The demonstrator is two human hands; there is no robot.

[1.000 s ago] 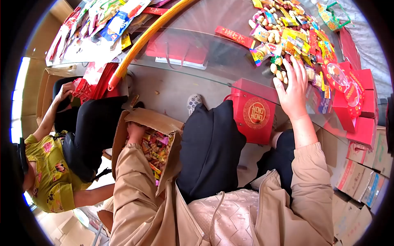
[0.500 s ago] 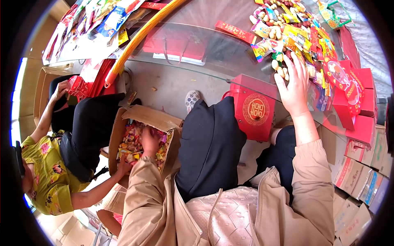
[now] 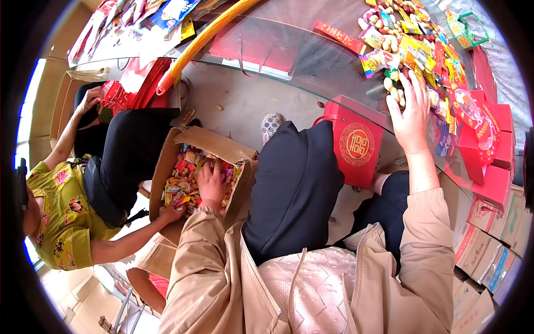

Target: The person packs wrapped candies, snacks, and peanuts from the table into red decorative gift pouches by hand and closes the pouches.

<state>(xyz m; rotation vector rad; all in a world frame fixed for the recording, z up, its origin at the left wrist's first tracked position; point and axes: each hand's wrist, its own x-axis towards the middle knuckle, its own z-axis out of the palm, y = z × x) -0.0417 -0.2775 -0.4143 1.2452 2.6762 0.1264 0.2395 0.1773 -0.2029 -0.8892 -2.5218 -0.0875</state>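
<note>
My left hand [image 3: 210, 186] lies on the wrapped candies [image 3: 186, 175] inside an open cardboard box [image 3: 158, 181], its fingers apart. At the right, my right hand [image 3: 410, 117] rests on the glass table [image 3: 311, 67] with fingers spread, its fingertips touching the near edge of a pile of candies and peanuts [image 3: 409, 47]. A co-worker's hand [image 3: 173, 212] reaches into the left side of the same box. That person's other hand [image 3: 92, 98] holds a red bag [image 3: 115, 96].
A red gift box [image 3: 356, 145] stands on the floor beyond my knees. Red boxes [image 3: 495, 183] sit at the table's right end. An orange pole-like object [image 3: 206, 42] crosses the table near candy packets [image 3: 172, 14]. Cartons [image 3: 478, 245] are stacked at lower right.
My left hand has moved within the candy box, and its fingers now show spread. The co-worker's hand has come into the box. The view has shifted slightly; my right hand stays by the pile.
</note>
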